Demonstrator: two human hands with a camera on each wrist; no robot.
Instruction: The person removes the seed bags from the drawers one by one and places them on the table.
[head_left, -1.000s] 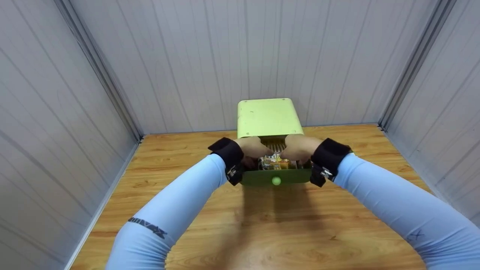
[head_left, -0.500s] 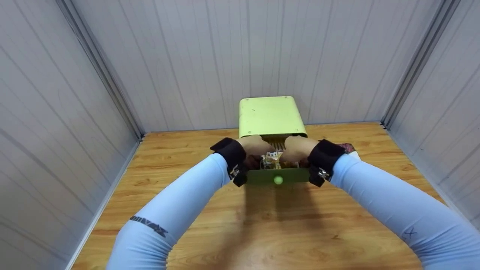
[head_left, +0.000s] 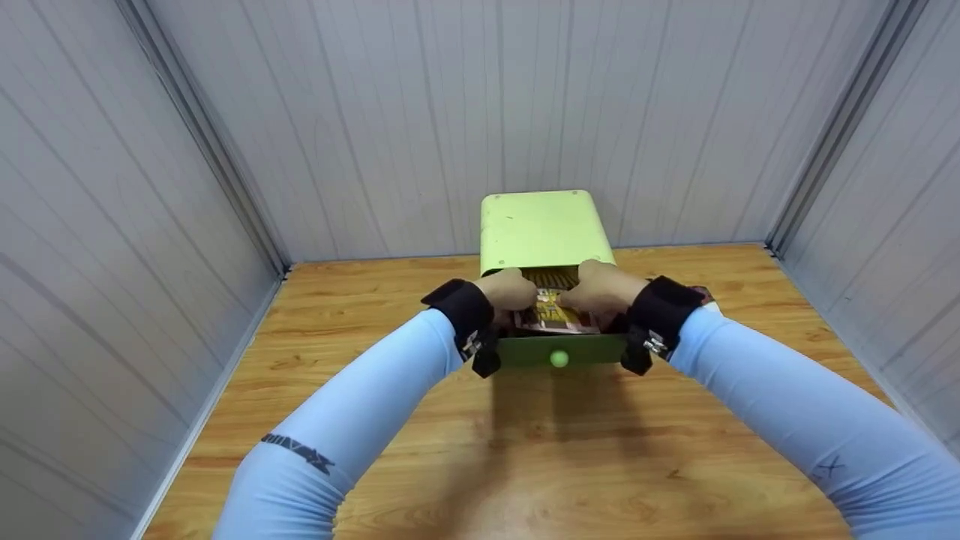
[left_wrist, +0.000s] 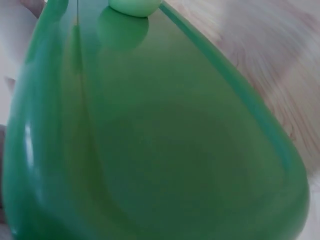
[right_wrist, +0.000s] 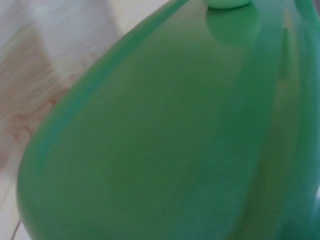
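A light green box point(head_left: 544, 229) stands near the back wall with its green drawer point(head_left: 536, 351) pulled out. My left hand point(head_left: 510, 291) and right hand point(head_left: 604, 289) reach into the drawer from either side. Between them they hold a glossy, flat printed piece point(head_left: 553, 316) in yellow and red, thumbs toward its upper edge. My other fingers are mostly hidden in the drawer. The left wrist view is filled by the drawer front point(left_wrist: 190, 125) and part of its round knob point(left_wrist: 135, 6); the right wrist view likewise shows the drawer front point(right_wrist: 150, 125).
Behind my right wrist, a dark red and white item point(head_left: 705, 297) lies on the wooden table point(head_left: 540, 472), largely covered by my arm. White panel walls point(head_left: 420, 127) close in the back and both sides.
The printed piece between my hands now lies flatter and shows a different yellow and red face. My right hand has risen slightly. The dark red item has come into view beside my right wrist.
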